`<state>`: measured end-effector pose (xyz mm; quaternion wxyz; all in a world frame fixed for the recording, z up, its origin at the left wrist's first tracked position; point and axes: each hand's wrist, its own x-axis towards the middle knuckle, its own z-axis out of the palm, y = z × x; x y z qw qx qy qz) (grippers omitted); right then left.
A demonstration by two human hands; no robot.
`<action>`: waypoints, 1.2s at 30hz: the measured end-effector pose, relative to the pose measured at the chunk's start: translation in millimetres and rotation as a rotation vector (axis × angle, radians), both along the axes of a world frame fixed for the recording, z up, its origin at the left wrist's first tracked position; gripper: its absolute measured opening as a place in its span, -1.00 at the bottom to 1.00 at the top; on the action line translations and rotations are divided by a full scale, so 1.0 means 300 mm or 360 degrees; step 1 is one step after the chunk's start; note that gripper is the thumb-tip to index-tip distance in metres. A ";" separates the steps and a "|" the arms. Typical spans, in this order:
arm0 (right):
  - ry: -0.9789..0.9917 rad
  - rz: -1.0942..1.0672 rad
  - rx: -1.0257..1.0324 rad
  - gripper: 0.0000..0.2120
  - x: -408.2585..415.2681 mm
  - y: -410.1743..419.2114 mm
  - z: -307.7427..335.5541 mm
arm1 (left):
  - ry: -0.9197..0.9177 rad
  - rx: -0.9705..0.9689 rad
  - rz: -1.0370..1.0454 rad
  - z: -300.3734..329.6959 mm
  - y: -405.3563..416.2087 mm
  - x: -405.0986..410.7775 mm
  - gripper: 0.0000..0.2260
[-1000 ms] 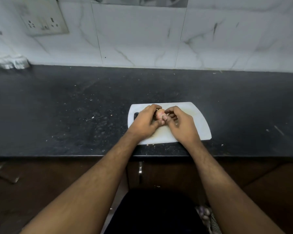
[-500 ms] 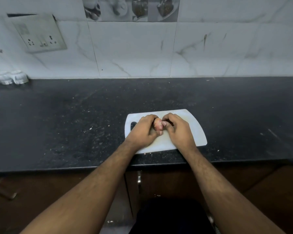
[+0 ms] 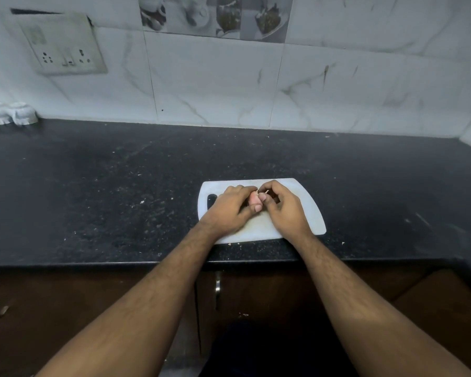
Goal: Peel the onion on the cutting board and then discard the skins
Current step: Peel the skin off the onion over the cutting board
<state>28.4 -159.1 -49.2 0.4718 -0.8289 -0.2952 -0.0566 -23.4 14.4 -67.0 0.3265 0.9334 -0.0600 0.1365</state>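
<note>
A small pinkish onion (image 3: 254, 200) is held over the white cutting board (image 3: 307, 210) near the front of the dark counter. My left hand (image 3: 230, 208) wraps around it from the left, and most of the onion is hidden by my fingers. My right hand (image 3: 284, 209) sits against it from the right, with thumb and forefinger pinching a thin sliver of skin (image 3: 265, 192) at the onion's top. The board's dark handle slot (image 3: 211, 201) shows at its left end.
The black speckled counter (image 3: 106, 191) carries scattered crumbs. A marble-tiled wall with a socket plate (image 3: 63, 44) stands behind. A white object (image 3: 10, 113) lies at the back left corner. Brown cabinet doors with a metal handle (image 3: 217, 291) are below the counter edge.
The view has tilted up, showing more wall. Both hands stay on the onion over the board; my right fingers have shifted to pinch skin at its top.
</note>
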 end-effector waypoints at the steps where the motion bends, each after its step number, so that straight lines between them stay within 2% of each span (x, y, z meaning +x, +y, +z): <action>1: -0.0002 0.0010 -0.0013 -0.94 0.001 -0.001 -0.001 | -0.0005 -0.0012 0.0000 -0.002 0.000 0.001 -0.51; 4: -0.0007 0.0019 -0.0028 -0.94 -0.002 0.001 0.004 | 0.0006 -0.0071 0.0040 0.005 -0.002 -0.005 -0.47; 10: 0.0000 -0.0007 -0.0092 -0.93 -0.005 0.003 0.004 | -0.0037 -0.0021 0.0016 0.006 -0.006 -0.008 -0.60; 21: -0.0173 -0.0074 -0.0152 -0.88 0.004 0.016 -0.010 | -0.0056 -0.0035 0.0008 -0.002 -0.009 0.002 -0.63; 24: -0.0137 -0.0122 -0.0163 -0.83 0.004 0.018 -0.011 | -0.0046 -0.0040 0.0021 0.001 -0.013 -0.001 -0.63; 30: -0.0099 -0.0253 -0.0316 -0.85 -0.001 0.015 -0.016 | -0.0064 0.0015 0.0046 0.005 -0.022 0.002 -0.62; 36: -0.0088 -0.0226 -0.0378 -0.86 -0.014 0.003 -0.001 | -0.0075 0.0045 0.0035 0.009 -0.028 -0.005 -0.67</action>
